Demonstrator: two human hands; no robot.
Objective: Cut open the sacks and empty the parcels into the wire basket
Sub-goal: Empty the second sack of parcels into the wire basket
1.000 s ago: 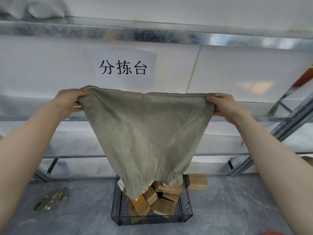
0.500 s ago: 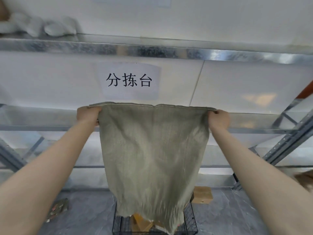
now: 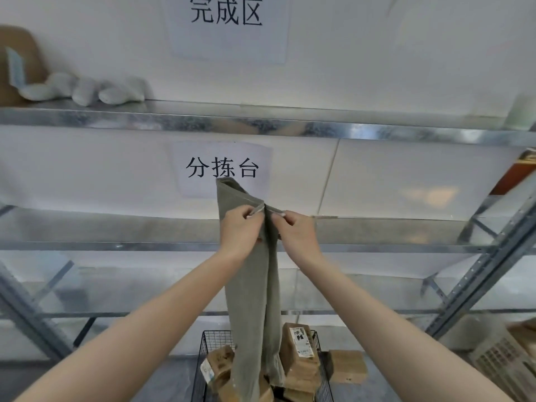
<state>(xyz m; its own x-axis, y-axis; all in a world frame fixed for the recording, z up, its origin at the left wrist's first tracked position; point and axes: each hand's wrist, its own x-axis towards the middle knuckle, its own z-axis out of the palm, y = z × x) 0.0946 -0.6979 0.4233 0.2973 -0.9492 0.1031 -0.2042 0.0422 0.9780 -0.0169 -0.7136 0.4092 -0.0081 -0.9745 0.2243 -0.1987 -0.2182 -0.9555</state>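
Above the wire basket [image 3: 203,355], I pinched the folded sack [image 3: 252,300] with both hands.
Left hand [image 3: 239,229] and right hand [image 3: 295,232] gripped its top; any snagged parcels [image 3: 298,352] could spill outside.

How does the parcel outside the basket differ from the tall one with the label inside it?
The outside parcel lies flat on the floor, right of the basket; the tall parcel stands on end atop other parcels inside. The tall parcel shows a white printed label; the outside parcel shows none on its visible faces. Both are brown cardboard.
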